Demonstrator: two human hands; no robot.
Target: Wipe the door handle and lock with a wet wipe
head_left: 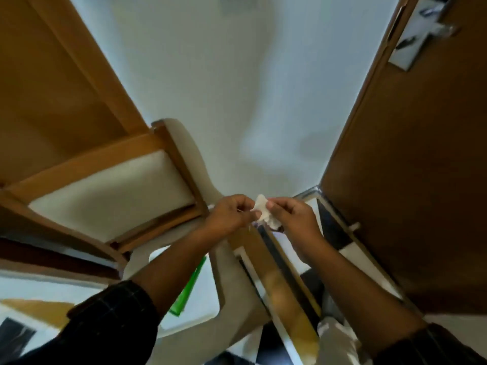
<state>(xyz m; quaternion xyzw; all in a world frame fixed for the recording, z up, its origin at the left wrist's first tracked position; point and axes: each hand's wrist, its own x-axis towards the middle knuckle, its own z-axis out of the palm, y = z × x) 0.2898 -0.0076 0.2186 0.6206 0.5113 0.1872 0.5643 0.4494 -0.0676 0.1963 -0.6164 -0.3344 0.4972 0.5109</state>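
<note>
A small crumpled white wet wipe (262, 208) is held between both hands in the lower middle of the view. My left hand (232, 214) pinches its left edge and my right hand (292, 216) pinches its right side. The brown door (411, 167) stands at the right. Its silver handle (442, 29) and long lock plate (413, 39) sit at the top right corner, far above and to the right of both hands.
A wooden door frame or cabinet (66, 101) fills the left side. A white wall (224, 88) lies straight ahead. A green packet (188, 288) rests on a white surface (192, 312) below my left forearm. A wooden strip (287, 280) runs between my arms.
</note>
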